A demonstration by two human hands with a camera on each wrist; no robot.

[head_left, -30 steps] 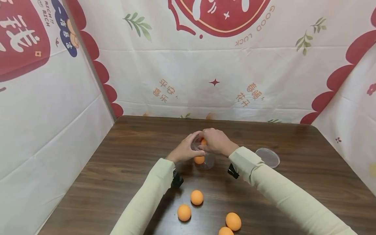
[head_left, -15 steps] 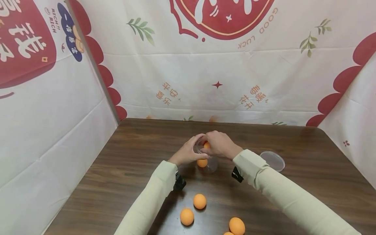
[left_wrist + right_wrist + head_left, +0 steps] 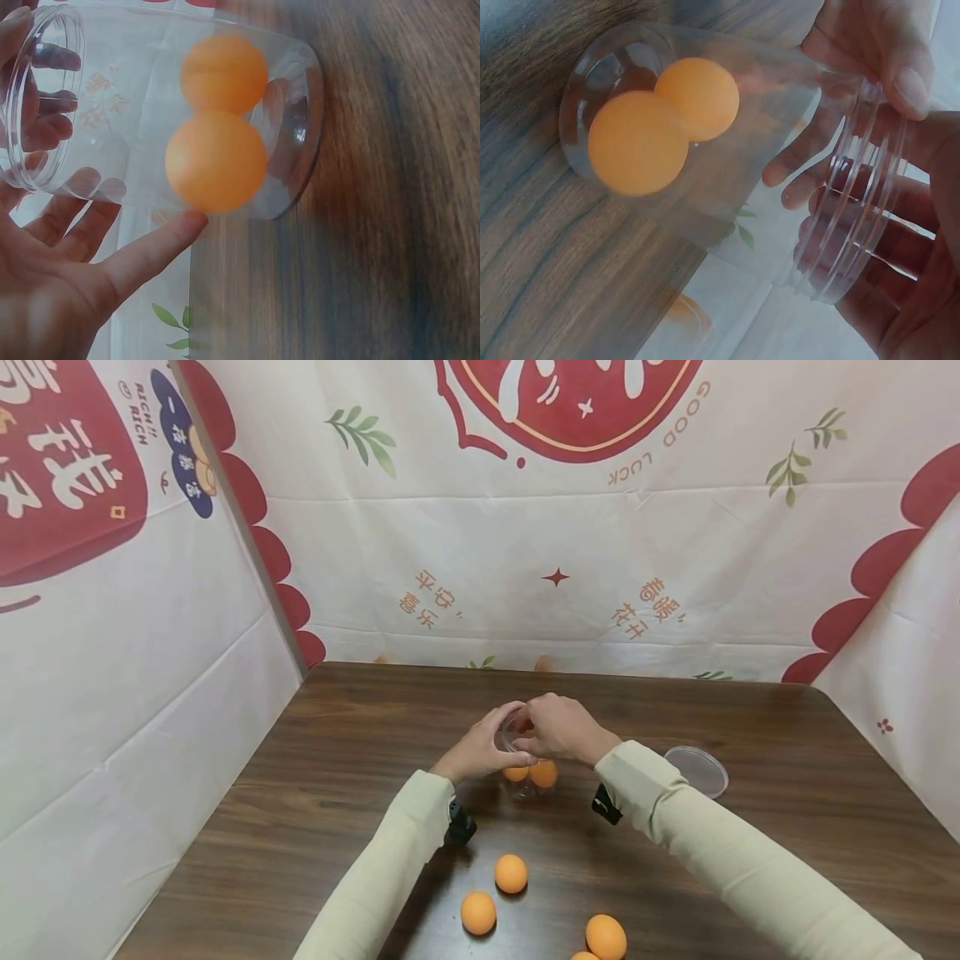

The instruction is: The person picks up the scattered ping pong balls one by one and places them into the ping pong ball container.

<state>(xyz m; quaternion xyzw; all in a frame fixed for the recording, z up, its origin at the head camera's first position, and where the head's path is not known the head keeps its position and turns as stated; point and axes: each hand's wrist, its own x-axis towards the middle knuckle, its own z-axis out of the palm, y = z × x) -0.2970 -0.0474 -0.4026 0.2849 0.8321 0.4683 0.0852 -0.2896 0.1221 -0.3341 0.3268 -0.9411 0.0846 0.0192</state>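
Note:
A clear plastic jar (image 3: 525,790) stands on the table. My left hand (image 3: 480,748) grips it around the upper part, thumb on the near side. Two orange table tennis balls (image 3: 216,162) lie side by side at the jar's bottom. At the jar's open mouth, my right hand (image 3: 564,727) has its fingertips inside the threaded rim (image 3: 855,202), loosely bent and holding nothing. Some of the left fingers show behind the clear wall in the right wrist view.
A round clear lid (image 3: 697,771) lies on the brown wooden table (image 3: 360,727), right of the jar. Several loose orange balls (image 3: 478,912) rest near the front, between the forearms. Printed cloth (image 3: 480,543) hangs behind the table and along both sides.
The orange ball in my right fingers at the jar's mouth has dropped to the bottom beside the other ball. My left hand keeps its grip. The head view has shifted slightly.

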